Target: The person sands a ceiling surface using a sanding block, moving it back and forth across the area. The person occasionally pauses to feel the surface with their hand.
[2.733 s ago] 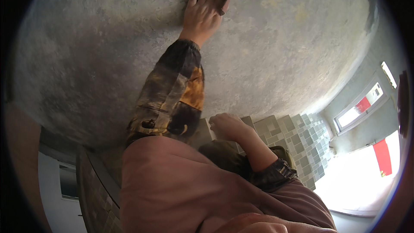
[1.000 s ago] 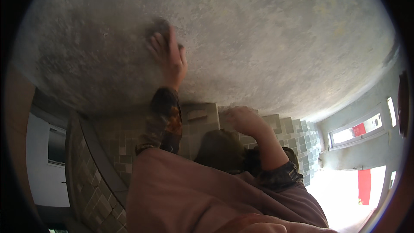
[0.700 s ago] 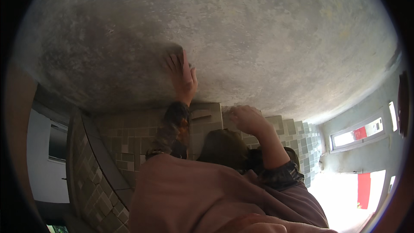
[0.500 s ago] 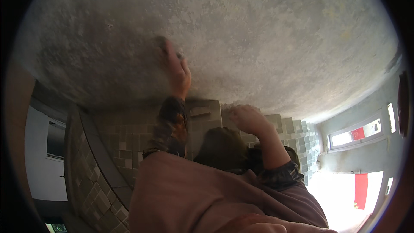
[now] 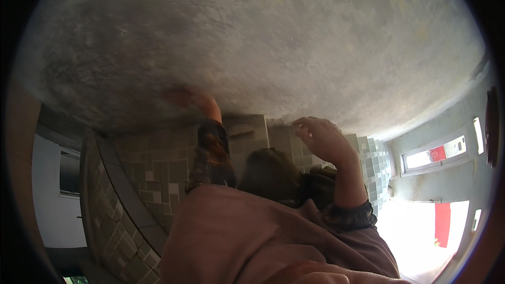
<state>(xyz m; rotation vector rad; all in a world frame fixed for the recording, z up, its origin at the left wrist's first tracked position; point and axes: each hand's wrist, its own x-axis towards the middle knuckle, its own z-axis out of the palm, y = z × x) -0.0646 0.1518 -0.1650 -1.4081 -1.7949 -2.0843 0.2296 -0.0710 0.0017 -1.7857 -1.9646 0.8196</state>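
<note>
A rough, mottled grey plaster surface [image 5: 294, 37] fills the upper view. Against its lower part is my left hand [image 5: 192, 97], fingers pointing left and smeared by motion; I cannot make out whether anything is in it. My right hand [image 5: 323, 139] hovers by the lower edge of that surface, right of my left. Its fingers are loosely bent, with a gap between thumb and forefinger, and nothing shows in it. Patterned dark sleeves cover both forearms, the right one pushed up. A brownish-pink garment [image 5: 236, 226] spans the bottom.
Grey-green tiles [image 5: 163, 173] lie below the plaster. A pale flat panel [image 5: 255, 139] with a thin dark strip stands between my arms. Under them is a dark olive cloth shape [image 5: 271, 173]. A bright opening with a red cloth [image 5: 442, 226] is at right, a white door [image 5: 47, 200] at left.
My left hand has dropped down the plaster and swung leftward; a small dark thing seen at its fingers earlier is now lost in blur. My right hand has shifted right, its fingers a little more apart.
</note>
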